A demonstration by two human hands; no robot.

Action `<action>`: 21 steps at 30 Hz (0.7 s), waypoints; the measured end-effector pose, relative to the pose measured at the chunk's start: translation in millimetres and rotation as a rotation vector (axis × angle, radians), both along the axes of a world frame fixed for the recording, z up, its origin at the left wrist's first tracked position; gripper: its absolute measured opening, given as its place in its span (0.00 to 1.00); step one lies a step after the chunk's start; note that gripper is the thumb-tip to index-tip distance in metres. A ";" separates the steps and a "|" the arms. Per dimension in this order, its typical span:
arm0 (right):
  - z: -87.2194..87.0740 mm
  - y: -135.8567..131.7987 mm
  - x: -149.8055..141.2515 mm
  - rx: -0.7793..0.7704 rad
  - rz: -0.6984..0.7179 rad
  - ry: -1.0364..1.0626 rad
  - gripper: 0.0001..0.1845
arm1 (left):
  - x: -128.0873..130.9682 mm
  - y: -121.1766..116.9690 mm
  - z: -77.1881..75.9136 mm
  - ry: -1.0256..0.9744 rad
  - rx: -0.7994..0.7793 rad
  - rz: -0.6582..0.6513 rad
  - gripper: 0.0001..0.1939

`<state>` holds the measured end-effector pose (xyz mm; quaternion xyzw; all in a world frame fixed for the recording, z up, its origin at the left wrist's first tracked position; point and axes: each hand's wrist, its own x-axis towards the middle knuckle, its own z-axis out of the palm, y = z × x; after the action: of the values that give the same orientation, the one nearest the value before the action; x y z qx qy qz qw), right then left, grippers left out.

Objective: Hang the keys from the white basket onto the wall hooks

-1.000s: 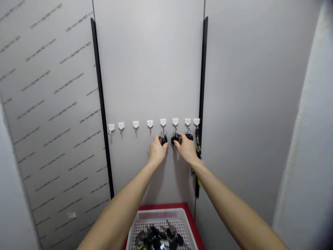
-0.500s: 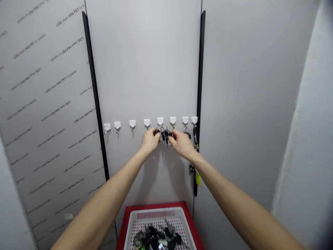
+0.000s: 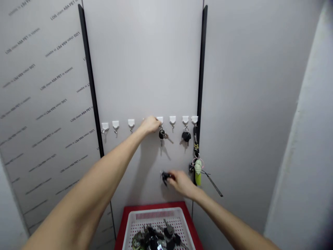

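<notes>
Since the earlier frame, the right hand [image 3: 183, 183] is dropping away from the hooks [image 3: 172, 120], clutching a blurred black key bunch [image 3: 165, 177] above the white basket [image 3: 156, 210]; the left hand [image 3: 151, 125] is now sitting higher, its grip unclear, another key set [image 3: 161, 134] hanging just below

Black strips [image 3: 91, 80] line the left and right edges of the plain middle panel [image 3: 145, 62]; slanting print [image 3: 56, 79] crosses the lettered panel [image 3: 44, 121] beyond its left edge.

Free room above the hooks [image 3: 172, 119], left forearm [image 3: 119, 156] in the way below
</notes>
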<state>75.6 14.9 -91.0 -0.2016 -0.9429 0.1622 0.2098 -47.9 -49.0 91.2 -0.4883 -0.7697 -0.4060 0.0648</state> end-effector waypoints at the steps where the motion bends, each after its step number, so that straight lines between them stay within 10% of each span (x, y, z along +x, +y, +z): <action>1: -14.8 -4.3 4.0 -0.015 0.031 -0.075 0.14 | -0.2 0.9 -2.7 0.070 -0.031 0.032 0.07; 7: -97.7 -32.1 24.6 0.004 0.001 -0.363 0.14 | -4.7 7.9 -3.0 0.130 0.153 0.135 0.13; 11: -117.0 -36.6 23.1 -0.017 0.053 -0.442 0.13 | -0.9 7.7 13.1 0.066 0.262 0.040 0.12; 15: -77.9 -18.1 18.9 -0.050 0.061 -0.089 0.12 | 14.6 -10.4 -1.8 0.091 0.284 -0.158 0.12; 21: 48.6 26.8 28.3 0.226 -0.352 0.755 0.15 | 21.0 -48.1 -86.9 -0.056 0.145 -0.297 0.13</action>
<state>103.9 41.7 -42.4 -0.2616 -0.7632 0.0820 0.5851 -27.0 -97.1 4.3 -0.5793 -0.6591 -0.4793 0.0177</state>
